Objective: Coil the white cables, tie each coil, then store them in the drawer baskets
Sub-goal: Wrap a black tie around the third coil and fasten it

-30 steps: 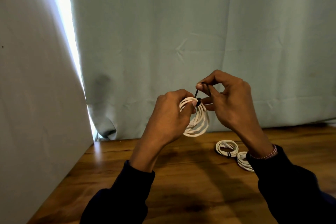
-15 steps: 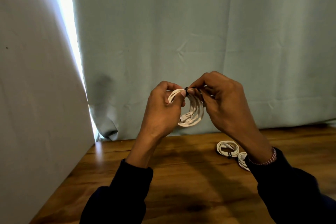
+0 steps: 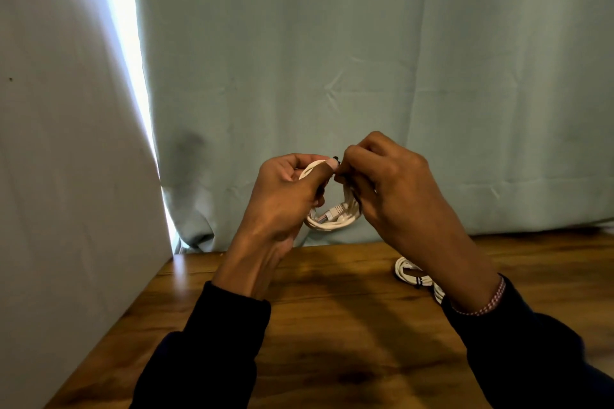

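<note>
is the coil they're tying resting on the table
No, both hands hold the white coil up in the air, clear of the wooden table.

Pale green curtain (image 3: 365, 60) behind wooden table (image 3: 332, 342); white wall (image 3: 59, 176) left, daylight strip (image 3: 126, 43) between.

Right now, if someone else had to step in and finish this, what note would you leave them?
Left hand grips the white coil, held above the wooden table.
Right hand pinches the black tie at the coil's top.
Done: this cable is coiled; two tied coils lie on the table, partly behind the right wrist.
Left: finish this tie, then store all coils. No drawer baskets are in view.
</note>
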`<action>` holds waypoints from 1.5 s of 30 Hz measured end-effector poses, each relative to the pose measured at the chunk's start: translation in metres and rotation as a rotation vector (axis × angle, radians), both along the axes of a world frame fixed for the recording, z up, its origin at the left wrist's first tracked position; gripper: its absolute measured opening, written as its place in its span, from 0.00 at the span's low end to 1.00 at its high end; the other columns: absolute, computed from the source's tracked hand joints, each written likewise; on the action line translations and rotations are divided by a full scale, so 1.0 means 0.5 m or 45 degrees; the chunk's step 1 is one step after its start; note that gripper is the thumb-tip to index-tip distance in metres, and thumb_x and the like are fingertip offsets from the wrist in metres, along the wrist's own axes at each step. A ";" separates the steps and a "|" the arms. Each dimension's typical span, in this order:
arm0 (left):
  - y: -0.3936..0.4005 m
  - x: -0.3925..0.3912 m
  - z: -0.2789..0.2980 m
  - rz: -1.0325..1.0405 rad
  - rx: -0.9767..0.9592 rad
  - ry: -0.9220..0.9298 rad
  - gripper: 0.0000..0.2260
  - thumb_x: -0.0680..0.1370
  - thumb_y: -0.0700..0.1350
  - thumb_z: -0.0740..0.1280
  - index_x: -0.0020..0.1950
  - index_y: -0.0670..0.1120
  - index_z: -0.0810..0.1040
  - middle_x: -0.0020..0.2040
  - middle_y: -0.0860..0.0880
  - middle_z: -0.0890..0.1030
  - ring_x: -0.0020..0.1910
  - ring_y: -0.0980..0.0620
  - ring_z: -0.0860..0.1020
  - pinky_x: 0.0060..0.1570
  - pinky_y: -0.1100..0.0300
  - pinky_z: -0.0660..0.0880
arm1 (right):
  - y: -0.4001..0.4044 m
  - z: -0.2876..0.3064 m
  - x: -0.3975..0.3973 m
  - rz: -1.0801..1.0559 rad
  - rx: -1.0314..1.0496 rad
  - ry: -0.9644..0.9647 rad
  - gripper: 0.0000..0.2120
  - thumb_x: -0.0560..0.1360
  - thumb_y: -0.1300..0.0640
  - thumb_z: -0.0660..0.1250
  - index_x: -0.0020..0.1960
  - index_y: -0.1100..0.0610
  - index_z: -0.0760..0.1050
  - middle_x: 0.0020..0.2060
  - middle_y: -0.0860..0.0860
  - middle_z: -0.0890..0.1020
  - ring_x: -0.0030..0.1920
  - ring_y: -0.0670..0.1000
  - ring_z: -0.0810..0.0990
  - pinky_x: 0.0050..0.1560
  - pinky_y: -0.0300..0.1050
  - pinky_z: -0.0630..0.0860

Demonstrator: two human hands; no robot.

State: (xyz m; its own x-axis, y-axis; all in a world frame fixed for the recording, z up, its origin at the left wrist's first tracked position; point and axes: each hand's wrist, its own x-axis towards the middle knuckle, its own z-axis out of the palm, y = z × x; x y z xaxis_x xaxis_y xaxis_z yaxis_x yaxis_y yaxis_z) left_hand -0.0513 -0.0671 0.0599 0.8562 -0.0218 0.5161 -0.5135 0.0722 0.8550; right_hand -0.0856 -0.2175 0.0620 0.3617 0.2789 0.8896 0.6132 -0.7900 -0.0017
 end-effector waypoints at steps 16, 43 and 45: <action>0.000 0.014 -0.009 0.111 0.023 -0.046 0.04 0.76 0.44 0.74 0.46 0.44 0.85 0.29 0.53 0.80 0.31 0.56 0.75 0.33 0.62 0.74 | -0.011 0.006 0.009 0.158 0.458 0.526 0.21 0.71 0.53 0.77 0.63 0.49 0.78 0.54 0.43 0.83 0.48 0.43 0.84 0.44 0.31 0.80; -0.001 0.004 -0.010 -0.066 0.131 -0.121 0.05 0.78 0.42 0.71 0.53 0.44 0.84 0.37 0.50 0.84 0.36 0.56 0.79 0.38 0.61 0.75 | -0.024 0.005 0.015 0.525 0.844 0.833 0.13 0.74 0.62 0.74 0.58 0.55 0.83 0.45 0.49 0.88 0.45 0.48 0.87 0.48 0.44 0.83; 0.005 0.007 -0.010 -0.101 0.119 -0.107 0.06 0.78 0.42 0.70 0.52 0.42 0.84 0.37 0.49 0.84 0.34 0.57 0.78 0.37 0.61 0.74 | -0.030 0.011 0.013 0.674 0.966 0.941 0.11 0.77 0.64 0.70 0.59 0.59 0.82 0.46 0.54 0.87 0.48 0.53 0.87 0.52 0.47 0.83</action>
